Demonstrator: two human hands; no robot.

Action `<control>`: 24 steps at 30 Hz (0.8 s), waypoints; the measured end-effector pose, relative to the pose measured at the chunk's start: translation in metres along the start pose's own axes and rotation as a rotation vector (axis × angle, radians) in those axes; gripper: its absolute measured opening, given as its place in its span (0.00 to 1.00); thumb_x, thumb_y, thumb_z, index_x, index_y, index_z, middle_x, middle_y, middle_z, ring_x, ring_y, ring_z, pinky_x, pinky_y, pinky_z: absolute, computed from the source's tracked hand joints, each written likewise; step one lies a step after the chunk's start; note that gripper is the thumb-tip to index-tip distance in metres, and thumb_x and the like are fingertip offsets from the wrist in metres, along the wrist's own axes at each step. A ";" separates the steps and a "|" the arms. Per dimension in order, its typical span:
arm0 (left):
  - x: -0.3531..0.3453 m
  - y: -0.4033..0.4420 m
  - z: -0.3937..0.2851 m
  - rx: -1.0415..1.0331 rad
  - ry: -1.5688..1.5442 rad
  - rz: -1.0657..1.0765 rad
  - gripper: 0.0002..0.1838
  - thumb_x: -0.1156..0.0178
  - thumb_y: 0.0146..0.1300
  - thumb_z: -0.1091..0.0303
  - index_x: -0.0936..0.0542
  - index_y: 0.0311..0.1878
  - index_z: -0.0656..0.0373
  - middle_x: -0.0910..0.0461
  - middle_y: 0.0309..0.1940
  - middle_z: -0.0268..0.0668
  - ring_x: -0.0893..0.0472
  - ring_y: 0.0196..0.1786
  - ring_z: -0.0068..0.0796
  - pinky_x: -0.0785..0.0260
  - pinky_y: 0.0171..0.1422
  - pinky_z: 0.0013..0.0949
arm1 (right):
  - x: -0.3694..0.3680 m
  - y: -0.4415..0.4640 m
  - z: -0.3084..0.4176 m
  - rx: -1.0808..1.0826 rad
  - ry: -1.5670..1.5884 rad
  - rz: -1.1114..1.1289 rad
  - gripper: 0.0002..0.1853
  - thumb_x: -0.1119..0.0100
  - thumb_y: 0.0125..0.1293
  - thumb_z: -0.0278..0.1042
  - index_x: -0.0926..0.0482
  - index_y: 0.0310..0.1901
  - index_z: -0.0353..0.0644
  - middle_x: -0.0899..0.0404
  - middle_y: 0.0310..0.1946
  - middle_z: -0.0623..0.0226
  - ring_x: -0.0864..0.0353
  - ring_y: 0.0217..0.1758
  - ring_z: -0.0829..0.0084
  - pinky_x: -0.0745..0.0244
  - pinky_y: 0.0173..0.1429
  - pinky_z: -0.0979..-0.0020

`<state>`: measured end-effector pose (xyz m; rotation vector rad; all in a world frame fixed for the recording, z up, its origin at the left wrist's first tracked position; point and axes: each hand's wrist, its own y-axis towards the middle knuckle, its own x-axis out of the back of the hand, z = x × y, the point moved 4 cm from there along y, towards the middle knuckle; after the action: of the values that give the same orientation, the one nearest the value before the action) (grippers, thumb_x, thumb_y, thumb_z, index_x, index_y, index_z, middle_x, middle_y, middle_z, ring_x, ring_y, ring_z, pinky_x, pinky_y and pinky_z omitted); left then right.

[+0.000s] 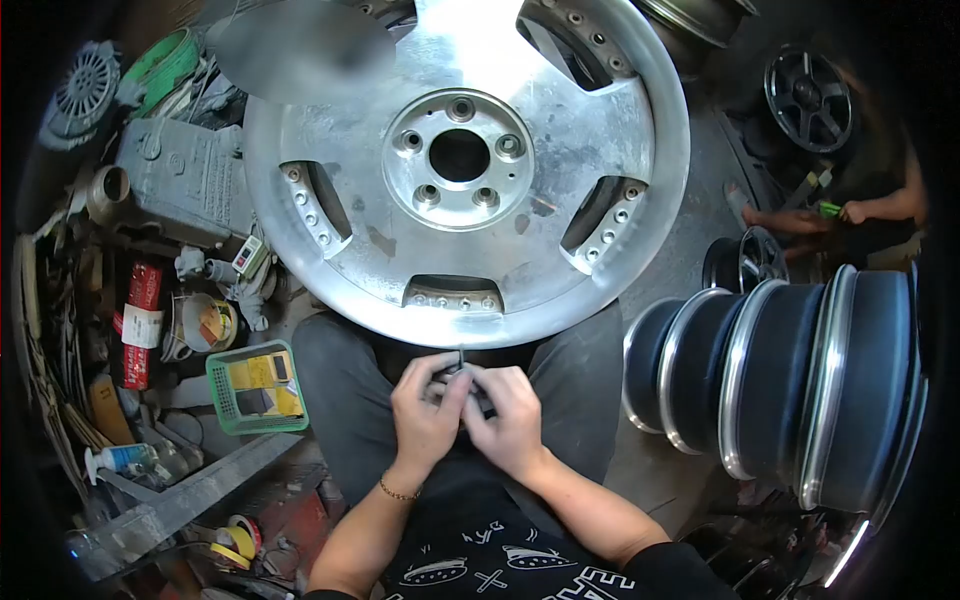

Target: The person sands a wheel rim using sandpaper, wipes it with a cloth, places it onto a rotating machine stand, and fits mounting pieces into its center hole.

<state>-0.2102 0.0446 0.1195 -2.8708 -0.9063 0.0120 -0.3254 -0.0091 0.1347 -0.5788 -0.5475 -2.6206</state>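
Note:
A large silvery wheel rim with a round hub and several bolt holes fills the upper middle of the head view. Just below its lower edge, above the lap, my left hand and my right hand meet, fingers bent together. A small, thin dark piece pokes up between the fingertips; what it is cannot be made out. Both hands are closed around this spot, neither touching the rim. A blurred grey shape covers the rim's upper left.
Several stacked rims stand at the right. A green basket with yellow sheets, a metal bar and clutter lie at the left. Another person's arm shows at the upper right, near a dark wheel.

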 end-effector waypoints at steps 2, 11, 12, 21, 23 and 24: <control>-0.006 -0.008 0.011 0.110 -0.331 0.074 0.16 0.37 0.68 0.69 0.23 0.54 0.68 0.19 0.44 0.37 0.21 0.44 0.22 0.25 0.45 0.25 | -0.004 -0.006 0.005 0.075 -0.011 0.083 0.23 0.34 0.51 0.25 0.22 0.51 0.30 0.21 0.39 0.54 0.23 0.41 0.55 0.26 0.47 0.60; -0.018 0.058 0.015 -0.428 0.587 0.109 0.12 0.37 0.57 0.80 0.17 0.46 0.65 0.22 0.36 0.46 0.20 0.38 0.45 0.27 0.45 0.39 | 0.053 0.002 -0.026 0.025 -0.197 0.023 0.18 0.34 0.53 0.24 0.18 0.48 0.37 0.20 0.38 0.58 0.23 0.42 0.57 0.27 0.49 0.61; -0.026 0.065 0.021 -0.489 0.640 0.179 0.14 0.37 0.55 0.81 0.17 0.46 0.65 0.23 0.36 0.45 0.22 0.39 0.46 0.27 0.46 0.39 | 0.065 0.004 -0.033 -0.003 -0.237 -0.033 0.16 0.35 0.54 0.23 0.17 0.47 0.37 0.21 0.38 0.58 0.23 0.42 0.57 0.27 0.49 0.61; -0.059 0.082 0.037 -0.549 1.116 0.521 0.10 0.38 0.54 0.75 0.16 0.41 0.57 0.23 0.39 0.35 0.26 0.48 0.39 0.35 0.49 0.44 | 0.112 0.018 -0.120 -0.395 -0.171 -0.426 0.07 0.39 0.61 0.26 0.16 0.40 0.37 0.19 0.35 0.60 0.22 0.41 0.64 0.27 0.48 0.66; -0.061 0.088 0.044 -0.520 1.081 0.566 0.10 0.39 0.53 0.76 0.17 0.40 0.57 0.23 0.39 0.34 0.26 0.48 0.39 0.35 0.50 0.44 | 0.111 0.018 -0.125 -0.422 -0.123 -0.430 0.07 0.39 0.61 0.26 0.16 0.39 0.37 0.19 0.35 0.61 0.23 0.40 0.64 0.27 0.46 0.66; -0.063 0.090 0.048 -0.543 1.033 0.601 0.11 0.39 0.52 0.76 0.18 0.40 0.57 0.24 0.39 0.35 0.27 0.48 0.40 0.35 0.50 0.44 | 0.112 0.019 -0.126 -0.424 -0.122 -0.433 0.07 0.39 0.61 0.26 0.16 0.39 0.37 0.19 0.35 0.61 0.23 0.40 0.64 0.27 0.46 0.66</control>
<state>-0.2129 -0.0587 0.0584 -2.7698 0.1883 -1.6546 -0.4492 -0.1143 0.0863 -0.8306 -0.1549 -3.1591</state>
